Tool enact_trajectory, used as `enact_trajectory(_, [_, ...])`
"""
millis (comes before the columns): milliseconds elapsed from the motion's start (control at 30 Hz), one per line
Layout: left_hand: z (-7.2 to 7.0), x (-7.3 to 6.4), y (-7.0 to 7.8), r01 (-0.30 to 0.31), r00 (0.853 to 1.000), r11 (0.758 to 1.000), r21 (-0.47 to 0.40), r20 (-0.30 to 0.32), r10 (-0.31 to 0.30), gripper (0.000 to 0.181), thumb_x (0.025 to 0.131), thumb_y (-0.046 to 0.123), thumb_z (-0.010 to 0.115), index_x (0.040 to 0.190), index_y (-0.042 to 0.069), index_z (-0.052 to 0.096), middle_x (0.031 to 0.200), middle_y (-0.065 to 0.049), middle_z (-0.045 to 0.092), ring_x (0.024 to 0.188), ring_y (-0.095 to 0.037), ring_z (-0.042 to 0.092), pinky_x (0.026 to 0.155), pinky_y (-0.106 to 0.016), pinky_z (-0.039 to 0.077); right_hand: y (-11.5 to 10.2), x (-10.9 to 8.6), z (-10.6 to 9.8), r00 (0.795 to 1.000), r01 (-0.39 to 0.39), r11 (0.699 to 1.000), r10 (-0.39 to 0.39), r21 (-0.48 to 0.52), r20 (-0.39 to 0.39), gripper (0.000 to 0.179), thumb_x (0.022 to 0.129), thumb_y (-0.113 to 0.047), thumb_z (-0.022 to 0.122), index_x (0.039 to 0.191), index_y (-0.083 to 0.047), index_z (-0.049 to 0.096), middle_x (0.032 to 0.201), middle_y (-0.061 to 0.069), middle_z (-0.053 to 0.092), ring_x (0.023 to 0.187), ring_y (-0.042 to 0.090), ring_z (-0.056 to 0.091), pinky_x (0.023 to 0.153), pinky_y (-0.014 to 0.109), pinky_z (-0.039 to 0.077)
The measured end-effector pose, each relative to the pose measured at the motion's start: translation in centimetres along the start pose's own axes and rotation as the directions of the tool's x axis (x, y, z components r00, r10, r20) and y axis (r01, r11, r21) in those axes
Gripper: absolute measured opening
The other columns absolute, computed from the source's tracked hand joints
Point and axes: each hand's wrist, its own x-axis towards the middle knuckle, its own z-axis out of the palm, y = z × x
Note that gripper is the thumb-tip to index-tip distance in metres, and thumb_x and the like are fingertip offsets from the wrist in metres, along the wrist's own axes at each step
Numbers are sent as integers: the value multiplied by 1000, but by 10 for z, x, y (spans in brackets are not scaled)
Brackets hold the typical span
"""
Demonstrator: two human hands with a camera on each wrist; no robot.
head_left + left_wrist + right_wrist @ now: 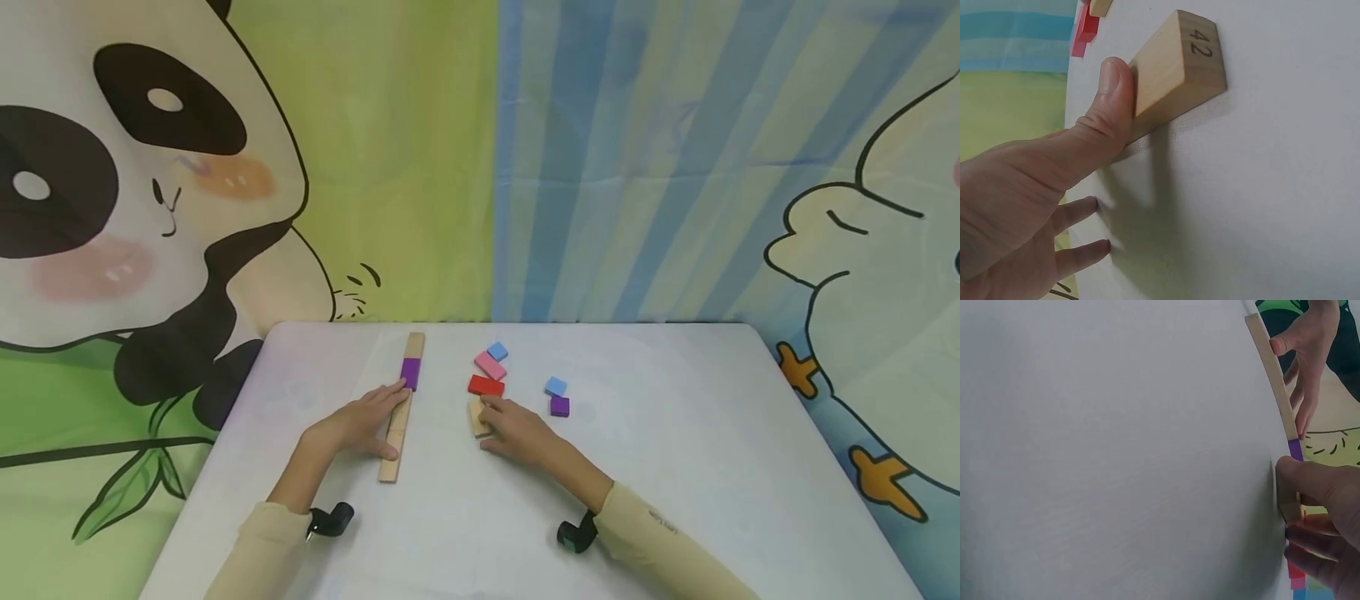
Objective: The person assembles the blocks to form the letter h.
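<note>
Lying on the counter: a long wooden strip [400, 417] runs from near the far edge toward the near edge, left of the counter's middle; its near end face is stamped 42 in the left wrist view.
Purple block [409, 372]: sits on the strip, toward its far end.
Left hand [358, 425]: rests along the left side of the strip, fingers nearly straight, fingertips reaching up beside the purple block; in the left wrist view the thumb [1107, 106] presses flat against the strip's side near the stamped end; nothing is clasped.
Small wooden block [477, 417]: lies at about the counter's middle, right of the strip and apart from it.
Right hand [517, 432]: fingers curl over the small wooden block and hold it by its sides; the right wrist view shows the thumb and fingers pinching it.
Red block [486, 385]: flat on the counter, just beyond the small wooden block, at the right hand's fingertips.
Pink block [490, 365]: just behind the red one, toward the far edge.
Blue square [497, 351]: touching the pink block's far corner.
Second blue square [556, 386]: farther right, corner to corner with a small purple square [559, 406].
Counter [675, 467]: white, with rounded far corners.
Behind the far edge: a cartoon panda backdrop [135, 183].
</note>
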Motion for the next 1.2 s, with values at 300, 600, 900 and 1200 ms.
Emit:
enact_trajectory(300, [-4,1,0,-11,1000,1000,10,-21,12,104,68,48,74,147,12,18,156,-7,11,141,-36,17,109,-58,27,-7,-6,-3,999,47,997,-48,68,16,22,80,-24,71,93,-13,57,124,8,54,101,14,57,85,21,52])
enact_trajectory(600, [-6,-2,2,-3,1000,1000,3,-10,3,103,68,47,74,147,12,19,156,-7,11,141,-36,17,110,-56,26,-17,-24,6,997,67,987,-62,143,-39,34,78,-25,72,106,-12,60,115,6,49,87,10,54,73,12,49])
enact_trajectory(900, [-2,-1,-1,-9,1000,1000,11,-2,9,104,68,49,73,148,12,18,156,-7,11,141,-35,17,110,-55,26,-22,-36,8,999,54,984,-53,171,-13,38,78,-28,72,111,-13,58,115,4,49,86,11,55,72,11,48])
enact_trajectory(1200, [0,0,-1,1,1000,1000,18,13,-1,105,67,51,73,148,13,17,156,-7,10,142,-35,16,110,-55,26,-24,-39,10,999,34,988,-31,153,-17,40,79,-28,72,113,-14,58,117,4,49,88,10,55,76,13,50])
